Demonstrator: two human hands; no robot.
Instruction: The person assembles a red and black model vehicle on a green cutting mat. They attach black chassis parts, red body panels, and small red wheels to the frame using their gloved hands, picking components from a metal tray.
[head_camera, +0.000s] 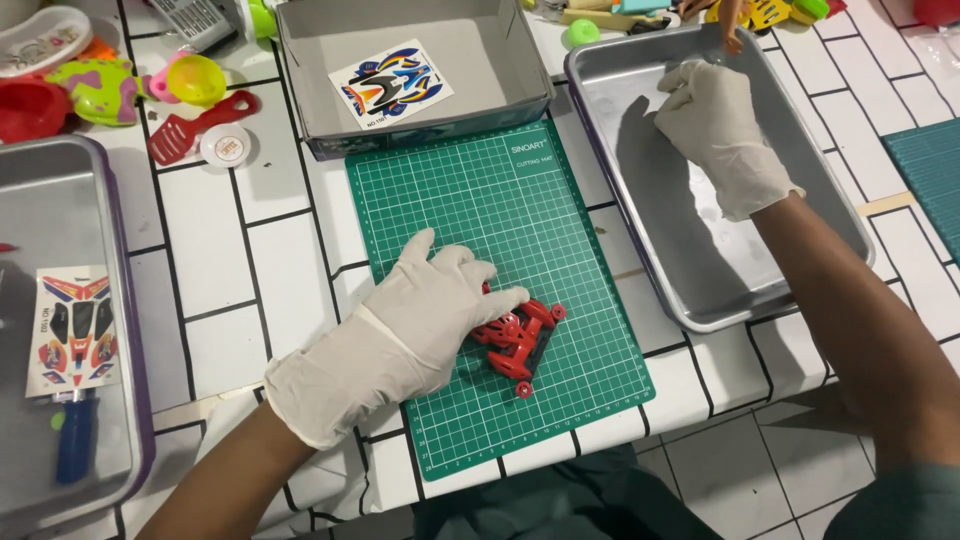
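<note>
White tiled table with a green cutting mat (520, 220). Left hand (420, 310) rests flat, fingers spread, pinning the red toy car frame (518, 345) on the mat. Right hand (715, 120) curls loosely inside the metal tray (720, 290), gripping nothing visible. I'd keep that frame pressed steady.

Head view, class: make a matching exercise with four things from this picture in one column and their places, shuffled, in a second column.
Things:
1. red toy car frame
2. left hand
3. right hand
4. sticker sheet

Places:
A. in the grey cardboard box
B. on the green cutting mat
C. in the metal tray at right
D. resting on the red frame

Pairs: 1-B, 2-D, 3-C, 4-A
</note>
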